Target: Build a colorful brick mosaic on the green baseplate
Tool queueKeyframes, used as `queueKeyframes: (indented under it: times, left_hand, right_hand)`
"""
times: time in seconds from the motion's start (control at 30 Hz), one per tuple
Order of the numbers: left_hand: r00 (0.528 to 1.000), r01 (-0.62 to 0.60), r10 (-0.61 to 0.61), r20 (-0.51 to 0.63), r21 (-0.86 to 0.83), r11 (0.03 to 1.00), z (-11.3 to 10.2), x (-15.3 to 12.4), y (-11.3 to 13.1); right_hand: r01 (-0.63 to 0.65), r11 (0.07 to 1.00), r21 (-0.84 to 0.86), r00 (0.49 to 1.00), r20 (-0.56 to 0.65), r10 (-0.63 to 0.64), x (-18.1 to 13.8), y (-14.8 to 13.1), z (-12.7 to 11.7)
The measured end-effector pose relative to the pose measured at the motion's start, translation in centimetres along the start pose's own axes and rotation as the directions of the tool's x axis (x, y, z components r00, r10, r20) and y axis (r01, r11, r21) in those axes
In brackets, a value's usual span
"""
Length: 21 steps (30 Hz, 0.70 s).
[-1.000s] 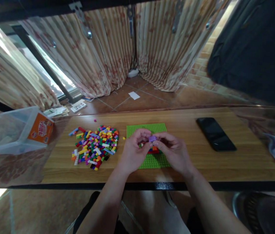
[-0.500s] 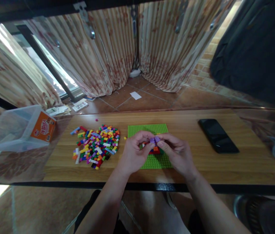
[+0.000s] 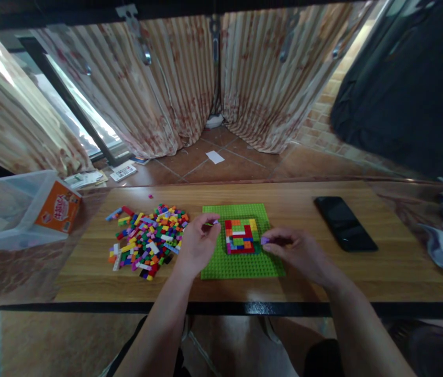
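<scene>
Fingertip pinches leave the multicoloured block (image 3: 240, 236) on the green baseplate (image 3: 241, 266) uncovered — right hand (image 3: 302, 252) grips a purple brick (image 3: 264, 240) just right of it, left hand (image 3: 197, 245) a small pale piece (image 3: 213, 223) just left.

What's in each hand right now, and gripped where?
The right hand pinches a small purple plastic brick by one end. The left hand pinches another tiny purple piece; where exactly is too small to tell.

On the green baseplate (image 3: 241, 264) we pinch a small purple brick (image 3: 264, 240) over its right half and a lilac piece (image 3: 214, 222) at its left edge; a flat multicoloured square (image 3: 241, 236) sits mid-plate.
</scene>
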<state>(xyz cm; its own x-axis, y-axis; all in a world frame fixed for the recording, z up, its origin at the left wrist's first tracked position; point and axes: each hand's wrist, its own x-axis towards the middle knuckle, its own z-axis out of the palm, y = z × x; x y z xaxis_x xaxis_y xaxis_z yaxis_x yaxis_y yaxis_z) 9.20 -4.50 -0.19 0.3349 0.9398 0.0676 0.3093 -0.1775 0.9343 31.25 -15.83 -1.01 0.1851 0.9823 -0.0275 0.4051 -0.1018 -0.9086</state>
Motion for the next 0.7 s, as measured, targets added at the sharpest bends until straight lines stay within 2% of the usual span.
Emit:
queueKeyframes:
  times: [0.1,0.3,0.57,0.7]
  left_hand:
    - [0.999,-0.005,0.003,0.034,0.040,0.999,0.3,-0.3,0.2]
    - [0.993,0.017,-0.031,0.113,0.119,0.993,0.6,-0.8,1.2]
    - [0.983,-0.022,0.000,0.185,0.114,0.993,0.7,-0.9,0.7]
    - [0.981,-0.029,0.005,0.195,0.123,0.992,0.8,-1.0,0.7]
  right_hand:
    - [0.015,0.991,-0.131,0.995,0.096,-0.003,-0.1,0.2,0.7]
    - [0.053,0.970,-0.239,0.996,0.088,-0.032,0.2,0.0,1.1]
    - [0.091,0.956,-0.279,0.995,0.073,-0.073,0.2,-0.8,1.9]
    - [0.086,0.971,-0.224,0.994,0.083,-0.069,0.2,-0.5,1.8]
